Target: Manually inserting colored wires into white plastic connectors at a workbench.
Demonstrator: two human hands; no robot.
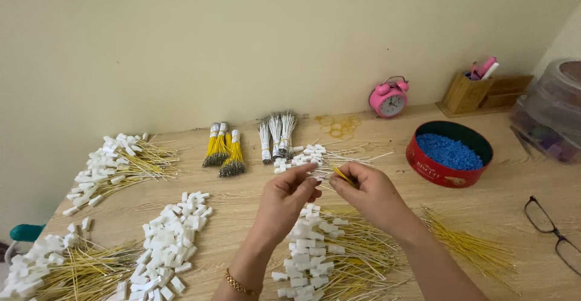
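Left hand [289, 193] and right hand [369, 191] raised together over table middle. Right fingertips pinch thin yellow wire [342, 175]; left fingertips closed at its tip, whether on small white plastic connector, cannot tell. Risk, as judgement: wire slipping, dropping into pile of finished yellow wires with white connectors [327, 258] at near edge, getting lost. Count: three yellow wire bundles [223, 150], three white wire bundles [276, 133] near far edge; one round red tin of blue beads [449, 153], right side; one pink alarm clock [388, 98], far edge.
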